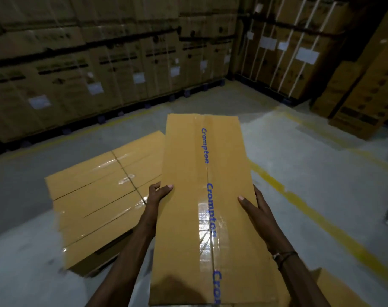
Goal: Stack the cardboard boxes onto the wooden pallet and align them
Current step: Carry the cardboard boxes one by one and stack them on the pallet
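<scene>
I hold the long box (202, 209) mid-frame, left hand (158, 193) and right hand (255, 209) clamping its sides, long axis pointing away; the stack (95, 202) lies lower left, nearer my left hand.

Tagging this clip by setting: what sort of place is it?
Most likely a warehouse: tall walls of stacked cartons with paper labels, a bare concrete floor marked with yellow lines, and both hands carrying a taped cardboard box.
</scene>
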### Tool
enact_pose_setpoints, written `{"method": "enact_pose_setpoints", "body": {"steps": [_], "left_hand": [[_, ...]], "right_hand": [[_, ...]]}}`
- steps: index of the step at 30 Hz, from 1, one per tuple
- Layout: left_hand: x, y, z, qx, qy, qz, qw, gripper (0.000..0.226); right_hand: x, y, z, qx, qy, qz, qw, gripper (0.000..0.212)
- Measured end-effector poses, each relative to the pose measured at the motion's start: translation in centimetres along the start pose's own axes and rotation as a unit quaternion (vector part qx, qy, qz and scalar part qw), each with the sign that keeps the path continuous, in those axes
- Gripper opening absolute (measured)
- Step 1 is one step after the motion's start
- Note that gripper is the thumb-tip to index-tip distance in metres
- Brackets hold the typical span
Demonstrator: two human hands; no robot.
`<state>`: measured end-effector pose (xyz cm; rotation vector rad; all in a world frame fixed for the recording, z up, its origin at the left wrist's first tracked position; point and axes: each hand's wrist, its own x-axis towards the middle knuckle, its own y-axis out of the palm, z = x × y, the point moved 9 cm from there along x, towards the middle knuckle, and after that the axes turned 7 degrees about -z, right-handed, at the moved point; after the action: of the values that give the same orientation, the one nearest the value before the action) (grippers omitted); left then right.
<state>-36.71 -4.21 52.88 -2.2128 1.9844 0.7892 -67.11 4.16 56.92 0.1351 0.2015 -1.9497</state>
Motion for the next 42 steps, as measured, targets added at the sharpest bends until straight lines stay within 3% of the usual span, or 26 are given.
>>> {"method": "enact_pose_setpoints", "body": {"steps": [6,10,11,15,20,31,36,42], "left_hand": [[-6.0,-8.4,-1.1,-0.022,0.059,-0.044,0.997,0.087],[-10.9,-14.9,-1.4,-0.015,0.100,-0.082,0.992,0.079],[-12.2,-16.6,-1.5,-0.020,0.103,-0.097,0.990,0.079],[-17.5,-23.4,-2.0,-0.072,0.120,-0.162,0.977,0.073],[-23.0,-32.2,-2.8,-0.113,0.175,-0.234,0.950,0.062],[-35.1,-55.5,-5.4,-0.149,0.233,-0.369,0.887,0.059],[-39.1,-64.7,-6.8,-0.145,0.248,-0.408,0.867,0.060],[-39.9,-73.1,-8.4,-0.155,0.251,-0.437,0.849,0.061]], "right_hand": [[-1.3,7.0,0.1,-0.035,0.001,0.118,0.992,0.042],[-3.8,12.9,-0.4,-0.066,0.006,0.194,0.979,0.079],[-4.7,14.6,-0.6,-0.069,0.012,0.214,0.974,0.080],[-9.4,21.6,0.0,-0.057,0.012,0.293,0.954,0.053],[-15.1,30.2,0.2,-0.079,-0.016,0.360,0.929,0.067],[-32.0,52.2,0.0,-0.123,-0.055,0.476,0.869,0.060],[-38.5,61.4,-0.4,-0.134,-0.072,0.510,0.846,0.052],[-41.8,70.0,-1.4,-0.144,-0.077,0.527,0.834,0.064]]}}
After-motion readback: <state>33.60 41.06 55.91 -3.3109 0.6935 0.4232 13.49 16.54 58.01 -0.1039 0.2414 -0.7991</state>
